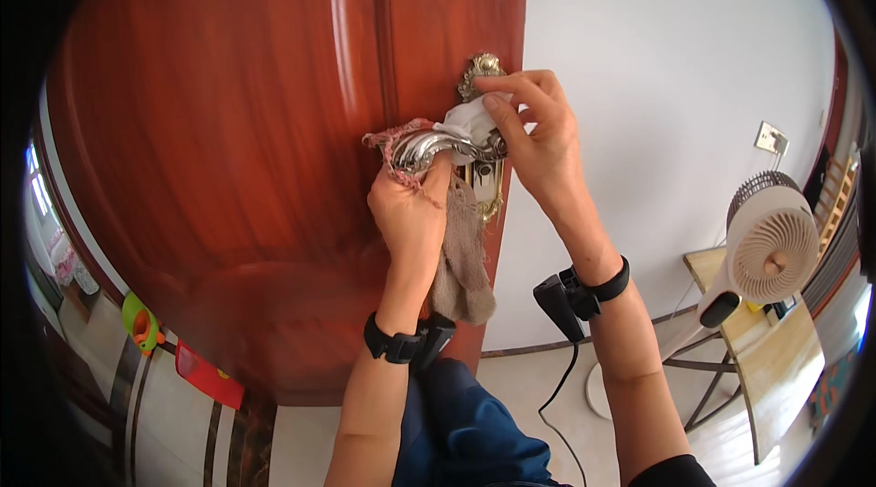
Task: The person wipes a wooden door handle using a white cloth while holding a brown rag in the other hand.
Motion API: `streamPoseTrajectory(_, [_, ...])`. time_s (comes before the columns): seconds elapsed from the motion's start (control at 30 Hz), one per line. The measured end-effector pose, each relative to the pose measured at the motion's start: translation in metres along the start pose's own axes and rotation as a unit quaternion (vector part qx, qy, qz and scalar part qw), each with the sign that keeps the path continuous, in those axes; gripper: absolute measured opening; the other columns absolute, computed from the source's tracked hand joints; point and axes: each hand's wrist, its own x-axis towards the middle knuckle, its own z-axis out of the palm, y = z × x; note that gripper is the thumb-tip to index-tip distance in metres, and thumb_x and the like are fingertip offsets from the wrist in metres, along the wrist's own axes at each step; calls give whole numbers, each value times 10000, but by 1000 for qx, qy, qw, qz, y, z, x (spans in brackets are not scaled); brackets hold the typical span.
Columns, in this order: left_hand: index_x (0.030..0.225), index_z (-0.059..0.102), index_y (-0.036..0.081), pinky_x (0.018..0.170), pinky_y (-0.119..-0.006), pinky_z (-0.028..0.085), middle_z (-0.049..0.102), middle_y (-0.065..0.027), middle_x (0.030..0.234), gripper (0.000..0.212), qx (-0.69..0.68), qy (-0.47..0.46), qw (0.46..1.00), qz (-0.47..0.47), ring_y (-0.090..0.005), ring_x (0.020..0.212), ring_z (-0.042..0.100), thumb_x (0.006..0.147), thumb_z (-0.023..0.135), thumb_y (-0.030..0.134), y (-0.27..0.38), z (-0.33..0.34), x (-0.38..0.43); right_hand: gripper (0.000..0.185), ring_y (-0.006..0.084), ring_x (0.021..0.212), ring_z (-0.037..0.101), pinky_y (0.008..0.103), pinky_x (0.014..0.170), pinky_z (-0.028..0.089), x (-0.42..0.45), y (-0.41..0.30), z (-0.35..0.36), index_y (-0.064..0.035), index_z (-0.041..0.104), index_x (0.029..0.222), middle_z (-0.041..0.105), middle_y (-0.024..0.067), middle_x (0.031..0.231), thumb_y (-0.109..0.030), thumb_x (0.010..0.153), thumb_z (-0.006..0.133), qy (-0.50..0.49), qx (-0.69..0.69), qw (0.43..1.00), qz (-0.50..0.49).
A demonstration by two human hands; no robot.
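A silvery ornate lever door handle point(445, 143) projects from a reddish-brown wooden door point(274, 111). My left hand point(414, 206) grips a frayed pink-edged cloth point(404, 176) around the lever's free end. A grey-brown cloth point(465, 261) hangs down beside that hand. At the lever's root, a thin white cloth or tissue point(472, 119) is pinched between the thumb and fingers of my right hand point(540, 124). The door's brass-coloured ornate plate point(485, 70) shows above, and its lower part with a keyhole shows below the lever. Both wrists wear black strapped devices.
A white pedestal fan point(772, 251) stands at the right, near a folding wooden table point(780, 350). A wall socket point(771, 138) is above. A black cable point(547, 412) runs down from my right wrist. A green and orange child's potty point(142, 324) and a red object point(209, 377) lie left.
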Motion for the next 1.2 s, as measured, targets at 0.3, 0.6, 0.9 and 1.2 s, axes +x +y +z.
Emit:
streamPoseTrajectory(0.3, [900, 710, -30, 701, -310, 517, 709, -66, 764, 108, 156, 43, 985, 54, -160, 729, 650, 848, 702, 64, -9, 8, -6, 185, 144, 872, 608, 299, 781, 514, -22, 11, 7, -18, 675, 1134, 614, 74, 1094, -98, 1004, 572, 55, 144, 984, 89])
streamPoseTrajectory(0.6, [937, 718, 7, 674, -345, 528, 721, -139, 769, 193, 125, -60, 990, -33, -238, 720, 711, 869, 735, 188, -1, -6, -17, 285, 126, 795, 606, 295, 678, 514, -81, -4, 15, 31, 582, 1092, 659, 72, 894, -207, 964, 671, 8, 112, 968, 223])
streamPoseTrajectory(0.9, [1250, 624, 18, 885, -288, 506, 692, -35, 1089, 409, -127, -184, 918, -328, -118, 995, 642, 893, 760, 163, 24, -39, -32, 266, 122, 856, 647, 254, 709, 549, -96, 13, 6, 22, 561, 1153, 659, 93, 996, -80, 936, 677, 4, 266, 916, 300])
streamPoseTrajectory(1.2, [1094, 686, 43, 732, -243, 485, 664, 18, 921, 278, -17, -203, 948, -245, -62, 827, 592, 999, 650, 302, 35, -65, -39, 161, 123, 765, 577, 282, 621, 462, -80, 16, -29, -21, 555, 945, 608, 76, 935, -37, 837, 674, 26, 88, 934, 345])
